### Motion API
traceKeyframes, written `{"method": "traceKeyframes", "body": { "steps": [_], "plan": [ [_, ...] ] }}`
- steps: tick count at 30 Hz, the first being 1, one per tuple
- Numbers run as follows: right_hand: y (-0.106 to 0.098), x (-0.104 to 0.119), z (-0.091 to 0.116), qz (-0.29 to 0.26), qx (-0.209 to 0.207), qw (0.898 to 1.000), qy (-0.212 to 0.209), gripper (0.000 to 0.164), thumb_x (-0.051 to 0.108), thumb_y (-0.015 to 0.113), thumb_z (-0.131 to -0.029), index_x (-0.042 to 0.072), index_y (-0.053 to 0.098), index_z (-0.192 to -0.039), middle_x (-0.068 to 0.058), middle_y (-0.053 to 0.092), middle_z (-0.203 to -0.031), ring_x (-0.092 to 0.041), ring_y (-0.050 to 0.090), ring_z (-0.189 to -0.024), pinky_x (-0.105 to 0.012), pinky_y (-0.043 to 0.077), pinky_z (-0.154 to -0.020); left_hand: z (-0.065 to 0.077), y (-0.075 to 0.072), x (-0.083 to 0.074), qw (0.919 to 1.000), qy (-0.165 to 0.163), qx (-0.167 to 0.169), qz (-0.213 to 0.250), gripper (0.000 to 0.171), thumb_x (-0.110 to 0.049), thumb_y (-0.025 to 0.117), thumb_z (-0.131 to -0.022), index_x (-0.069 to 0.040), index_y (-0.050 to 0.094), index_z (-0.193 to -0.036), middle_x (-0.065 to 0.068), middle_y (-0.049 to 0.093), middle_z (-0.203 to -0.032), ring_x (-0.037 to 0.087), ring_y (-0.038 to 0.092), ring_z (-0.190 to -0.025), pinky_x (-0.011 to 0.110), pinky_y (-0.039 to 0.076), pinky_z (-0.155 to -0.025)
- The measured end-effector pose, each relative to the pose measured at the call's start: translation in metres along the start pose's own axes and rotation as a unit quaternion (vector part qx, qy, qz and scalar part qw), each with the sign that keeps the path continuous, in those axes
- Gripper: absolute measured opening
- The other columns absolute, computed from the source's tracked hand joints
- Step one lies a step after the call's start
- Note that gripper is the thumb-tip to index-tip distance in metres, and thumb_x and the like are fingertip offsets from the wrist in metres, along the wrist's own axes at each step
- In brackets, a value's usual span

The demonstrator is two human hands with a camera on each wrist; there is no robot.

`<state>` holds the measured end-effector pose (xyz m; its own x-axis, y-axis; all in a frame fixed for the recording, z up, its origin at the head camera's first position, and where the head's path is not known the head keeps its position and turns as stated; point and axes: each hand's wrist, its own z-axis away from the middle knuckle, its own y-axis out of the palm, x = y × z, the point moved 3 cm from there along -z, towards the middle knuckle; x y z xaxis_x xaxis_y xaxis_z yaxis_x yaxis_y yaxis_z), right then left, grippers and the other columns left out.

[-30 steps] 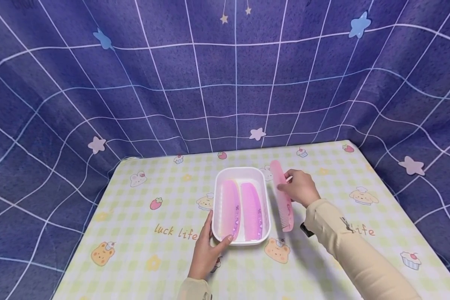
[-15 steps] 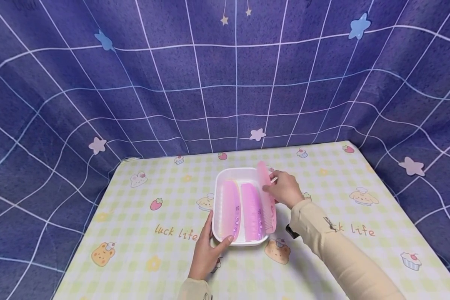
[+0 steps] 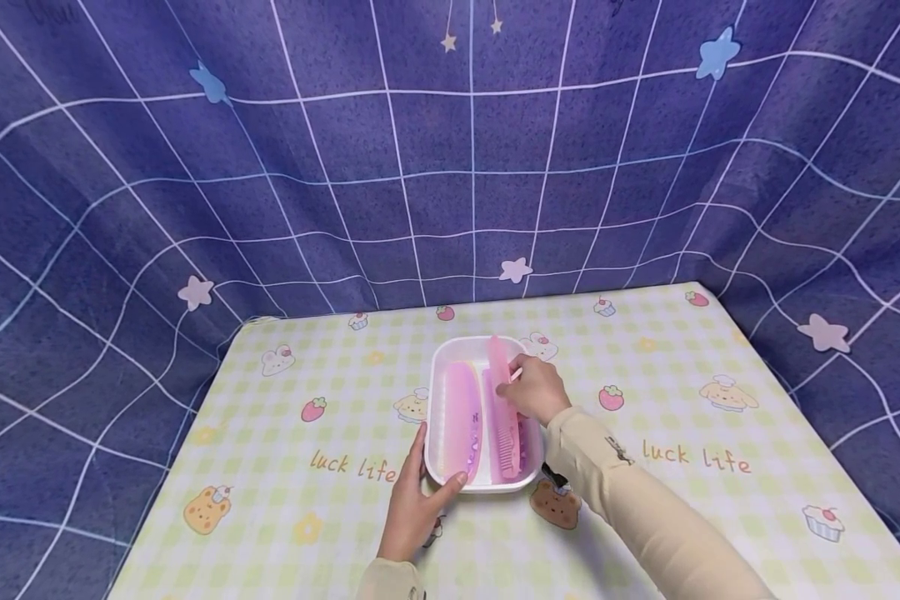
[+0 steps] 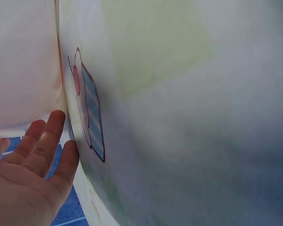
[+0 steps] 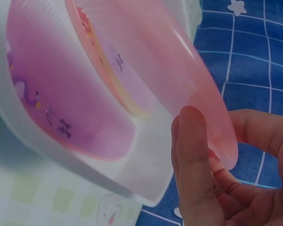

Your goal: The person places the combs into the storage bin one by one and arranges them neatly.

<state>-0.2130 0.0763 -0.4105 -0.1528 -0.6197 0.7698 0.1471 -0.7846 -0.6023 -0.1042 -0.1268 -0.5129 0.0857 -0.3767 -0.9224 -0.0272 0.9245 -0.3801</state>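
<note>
My right hand [image 3: 537, 392] pinches a translucent pink comb [image 3: 505, 417] near its far end, thumb on one face and fingers on the other. The comb hangs lengthwise over the right half of a white plastic tray [image 3: 444, 346], teeth slanting down to the left. Inside the tray lies a pink-purple comb [image 3: 461, 412] on the left. Beside it, a second pink-purple comb [image 5: 75, 94] is partly hidden under the held one in the head view. My left hand [image 3: 412, 508] holds the tray's near left corner, thumb over the rim and fingers along the outer wall.
A checked tablecloth [image 3: 270, 467] with cartoon prints covers the table under the tray. Behind and at both sides hangs a dark blue curtain [image 3: 435, 208] with white grid lines and stars.
My right hand has carried the pink comb leftward, from beside the tray across its right rim to above the right-hand comb. The left hand and the tray have stayed in place.
</note>
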Motion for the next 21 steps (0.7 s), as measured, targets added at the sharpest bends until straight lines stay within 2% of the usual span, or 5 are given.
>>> {"method": "traceKeyframes", "body": {
  "steps": [10, 16, 21],
  "plan": [
    [0.017, -0.005, -0.009, 0.048, -0.009, 0.999, -0.006, 0.019, 0.009, 0.073, -0.083, 0.000, 0.066, -0.098, -0.012, 0.065, -0.085, -0.025, 0.063, -0.073, -0.032, 0.057, -0.061, 0.001, -0.001, -0.001, 0.9999, 0.010, -0.003, -0.010, 0.095, -0.039, 0.079, -0.090, -0.020, 0.022, -0.164, 0.021, 0.031, -0.162, 0.044, 0.044, -0.139, 0.062, 0.028, -0.117],
    [0.024, -0.008, -0.016, 0.066, 0.000, 0.998, 0.008, 0.014, 0.007, 0.072, -0.082, 0.000, 0.064, -0.092, -0.011, 0.063, -0.080, -0.023, 0.062, -0.070, -0.032, 0.056, -0.058, 0.000, 0.000, -0.001, 0.9999, 0.013, -0.002, -0.010, 0.096, -0.040, 0.079, -0.089, -0.019, 0.022, -0.164, 0.022, 0.030, -0.162, 0.044, 0.043, -0.140, 0.061, 0.027, -0.118],
    [0.030, -0.008, -0.018, 0.105, 0.002, 0.994, -0.001, 0.017, 0.007, 0.073, -0.082, -0.002, 0.067, -0.094, -0.014, 0.067, -0.084, -0.028, 0.064, -0.075, -0.039, 0.059, -0.068, 0.000, 0.000, 0.002, 0.9999, 0.007, -0.003, -0.011, 0.098, -0.043, 0.079, -0.088, -0.019, 0.022, -0.164, 0.021, 0.030, -0.162, 0.044, 0.042, -0.140, 0.060, 0.028, -0.118]
  ]
}}
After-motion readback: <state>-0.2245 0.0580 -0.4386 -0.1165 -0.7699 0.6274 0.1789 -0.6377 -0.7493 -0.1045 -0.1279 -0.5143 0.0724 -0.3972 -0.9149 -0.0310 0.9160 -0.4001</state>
